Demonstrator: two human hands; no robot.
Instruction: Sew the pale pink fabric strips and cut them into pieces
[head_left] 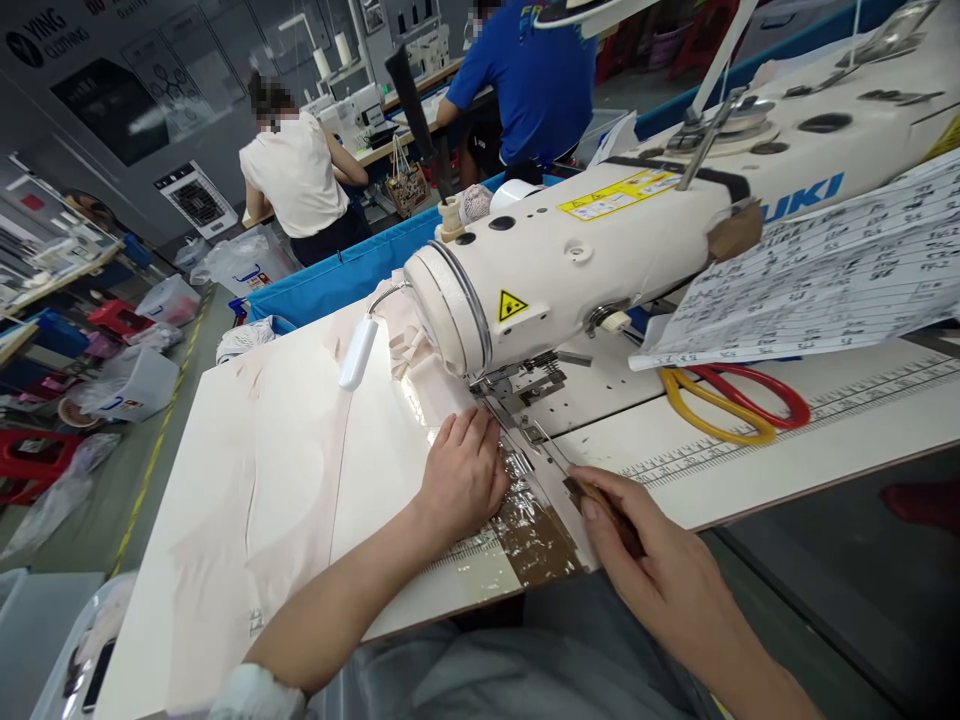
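My left hand [466,468]: flat
My right hand [637,535]: holding a thin tool [621,522]
Sewing machine [555,280]: past both hands
Scissors [765,434]: past my right hand

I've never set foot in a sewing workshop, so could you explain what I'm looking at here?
This single picture comes from a camera worn on a person's head, looking forward and down at their bare hands. The big white body is a sewing machine. The left hand rests palm down beside its needle area, while the right hand holds a thin metal tool by its brown handle. On the white table lie pale pink fabric and, further right, yellow and red scissor handles.
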